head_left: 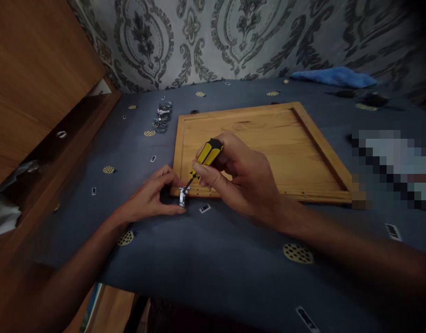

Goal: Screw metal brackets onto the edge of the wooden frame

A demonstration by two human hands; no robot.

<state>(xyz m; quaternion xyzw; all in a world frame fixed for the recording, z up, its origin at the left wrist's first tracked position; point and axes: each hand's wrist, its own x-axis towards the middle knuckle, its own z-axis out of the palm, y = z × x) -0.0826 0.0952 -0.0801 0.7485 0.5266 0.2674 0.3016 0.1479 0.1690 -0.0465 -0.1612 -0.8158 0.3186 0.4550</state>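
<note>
A metal cabinet hinge [182, 198] sits at the near left corner of a wooden door panel [233, 134] and sticks out past its front edge. My left hand [153, 194] steadies the hinge, thumb at its outer end and fingers by the panel's corner. Closed around a yellow and black screwdriver [208, 152] is my right hand [247, 175]. The screwdriver is tilted, its tip down on the hinge. Whether a screw is under the tip is too small to tell. Several small dark holes run along the panel's front edge.
Several more metal hinges [163, 115] lie in a row behind the panel's left side. A blue cloth [337, 76] is at the back right, with dark objects [368, 98] before it. A wooden cabinet [35, 69] borders the left. Patterned dark fabric [213, 273] covers the surface.
</note>
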